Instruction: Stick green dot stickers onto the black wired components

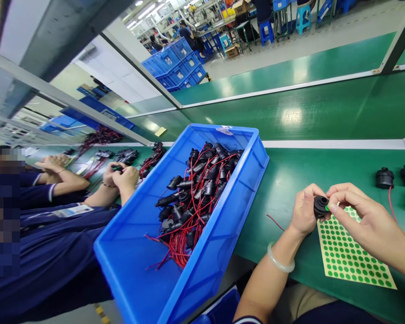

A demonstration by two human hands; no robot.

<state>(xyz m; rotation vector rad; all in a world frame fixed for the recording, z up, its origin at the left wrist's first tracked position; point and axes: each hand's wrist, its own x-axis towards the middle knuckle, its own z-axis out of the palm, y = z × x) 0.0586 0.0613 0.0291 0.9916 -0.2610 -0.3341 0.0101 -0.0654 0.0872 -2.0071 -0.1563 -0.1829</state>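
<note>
My left hand (303,211) is closed round a round black part (320,206), whose red wire (275,222) trails out to the left. Against the right side of that part, my right hand (357,216) pinches a small green sticker (327,208) between thumb and fingers. Under both hands lies a pale yellow sheet (354,256) bearing rows of round green stickers; my right hand hides its upper part. Several more black parts (384,178) stand on the green table at the right edge, one with a red wire.
A blue crate (219,234) holding many black parts with red wires (202,184) stands to the left, tilted in view. Beyond it, co-workers' hands (121,177) work at the table. A metal frame rail (324,144) crosses behind my hands.
</note>
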